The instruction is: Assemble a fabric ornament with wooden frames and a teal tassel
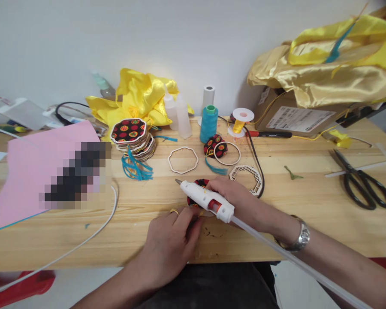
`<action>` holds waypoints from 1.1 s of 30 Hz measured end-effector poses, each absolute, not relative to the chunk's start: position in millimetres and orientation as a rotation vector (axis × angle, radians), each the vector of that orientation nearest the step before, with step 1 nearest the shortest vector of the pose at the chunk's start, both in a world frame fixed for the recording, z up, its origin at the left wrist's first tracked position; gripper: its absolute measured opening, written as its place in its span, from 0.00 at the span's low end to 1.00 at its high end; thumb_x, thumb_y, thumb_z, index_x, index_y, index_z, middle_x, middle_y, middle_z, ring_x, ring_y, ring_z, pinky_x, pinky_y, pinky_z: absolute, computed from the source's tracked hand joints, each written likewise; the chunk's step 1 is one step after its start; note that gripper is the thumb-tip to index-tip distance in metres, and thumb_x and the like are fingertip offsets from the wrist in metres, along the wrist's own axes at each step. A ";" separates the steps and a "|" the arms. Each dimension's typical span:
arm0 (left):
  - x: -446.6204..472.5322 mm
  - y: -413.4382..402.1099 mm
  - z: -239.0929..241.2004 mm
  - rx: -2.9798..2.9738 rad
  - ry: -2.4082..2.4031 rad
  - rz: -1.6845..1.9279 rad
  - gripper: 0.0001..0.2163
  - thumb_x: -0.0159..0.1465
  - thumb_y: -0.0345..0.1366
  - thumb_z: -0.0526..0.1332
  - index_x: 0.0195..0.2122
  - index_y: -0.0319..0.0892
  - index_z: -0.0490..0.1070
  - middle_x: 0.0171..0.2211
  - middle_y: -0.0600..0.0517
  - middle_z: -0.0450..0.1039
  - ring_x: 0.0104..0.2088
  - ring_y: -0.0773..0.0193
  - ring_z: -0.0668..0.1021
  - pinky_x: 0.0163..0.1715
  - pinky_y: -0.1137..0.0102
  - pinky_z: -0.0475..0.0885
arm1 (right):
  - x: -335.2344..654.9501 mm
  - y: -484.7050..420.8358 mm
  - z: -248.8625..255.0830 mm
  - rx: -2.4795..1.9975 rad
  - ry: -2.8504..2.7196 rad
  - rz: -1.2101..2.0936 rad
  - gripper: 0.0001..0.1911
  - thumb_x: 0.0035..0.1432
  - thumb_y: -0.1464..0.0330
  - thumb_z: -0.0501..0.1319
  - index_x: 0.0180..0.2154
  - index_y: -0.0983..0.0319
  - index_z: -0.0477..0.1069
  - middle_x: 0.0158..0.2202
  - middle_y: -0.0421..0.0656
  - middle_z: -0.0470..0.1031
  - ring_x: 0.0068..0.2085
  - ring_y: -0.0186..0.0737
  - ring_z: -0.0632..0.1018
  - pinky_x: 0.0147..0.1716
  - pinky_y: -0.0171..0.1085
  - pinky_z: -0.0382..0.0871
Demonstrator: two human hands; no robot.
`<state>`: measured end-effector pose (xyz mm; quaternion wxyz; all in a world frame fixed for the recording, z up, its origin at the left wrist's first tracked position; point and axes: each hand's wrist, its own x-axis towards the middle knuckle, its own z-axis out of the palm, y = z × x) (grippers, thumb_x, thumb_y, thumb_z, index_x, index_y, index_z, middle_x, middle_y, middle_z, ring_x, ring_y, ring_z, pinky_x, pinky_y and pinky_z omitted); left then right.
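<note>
My right hand (239, 197) is closed around a white hot glue gun (196, 195), its metal nozzle pointing to the upper left and a long clear glue stick trailing from its back end. Beneath the gun lies a black, red and yellow patterned fabric piece (192, 201), mostly covered by the gun and my hands. The fingers of my left hand (169, 238) pinch the near edge of this piece at the tabletop. Just beyond sit a thin wooden frame (169, 165), a round wooden ring (239, 158), and a lattice wooden ring (258, 189).
Patterned pieces with teal tassels form a stack (128, 131) on the left. Teal thread (209, 124), a yellow thread spool (238, 127) and squeeze bottles (184, 118) stand behind. Black scissors (360, 182) lie right, near a cardboard box (276, 113). A white cable (114, 201) crosses the left side.
</note>
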<state>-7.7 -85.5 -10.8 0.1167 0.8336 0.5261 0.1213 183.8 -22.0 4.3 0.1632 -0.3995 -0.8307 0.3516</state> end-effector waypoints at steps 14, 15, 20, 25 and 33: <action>-6.7 -84.4 -19.2 2.684 1.457 0.572 0.08 0.64 0.32 0.53 0.37 0.44 0.73 0.26 0.53 0.76 0.21 0.63 0.74 0.20 0.69 0.60 | 184.5 -21.8 8.6 -1.131 -2.369 0.993 0.07 0.54 0.65 0.59 0.31 0.62 0.65 0.34 0.42 0.72 0.34 0.38 0.70 0.32 0.35 0.59; -6.5 -84.6 -19.1 2.682 1.465 0.564 0.08 0.64 0.32 0.53 0.36 0.43 0.73 0.25 0.53 0.76 0.21 0.63 0.74 0.20 0.69 0.60 | 184.7 -22.0 8.2 -1.122 -2.367 0.993 0.07 0.54 0.65 0.59 0.31 0.62 0.65 0.35 0.42 0.72 0.35 0.38 0.70 0.33 0.35 0.60; -5.2 -85.5 -19.0 2.637 1.535 0.494 0.08 0.64 0.34 0.54 0.36 0.43 0.72 0.24 0.54 0.75 0.21 0.63 0.75 0.21 0.69 0.61 | 184.9 -22.9 5.0 -1.131 -2.355 1.005 0.07 0.55 0.64 0.59 0.32 0.61 0.66 0.36 0.43 0.73 0.36 0.40 0.71 0.34 0.37 0.60; -4.3 -87.7 -15.7 2.560 1.570 0.447 0.07 0.64 0.35 0.54 0.38 0.42 0.71 0.26 0.54 0.76 0.23 0.62 0.77 0.22 0.68 0.64 | 185.3 -22.8 3.3 -1.141 -2.358 1.004 0.09 0.54 0.62 0.60 0.34 0.61 0.67 0.37 0.42 0.73 0.37 0.40 0.71 0.34 0.37 0.61; -2.7 -87.0 -13.5 2.627 1.559 0.439 0.06 0.63 0.34 0.54 0.37 0.42 0.71 0.24 0.53 0.74 0.22 0.61 0.76 0.22 0.67 0.62 | 186.4 -22.4 8.6 -1.141 -2.377 1.001 0.06 0.54 0.65 0.59 0.32 0.61 0.65 0.35 0.42 0.72 0.36 0.39 0.70 0.33 0.36 0.60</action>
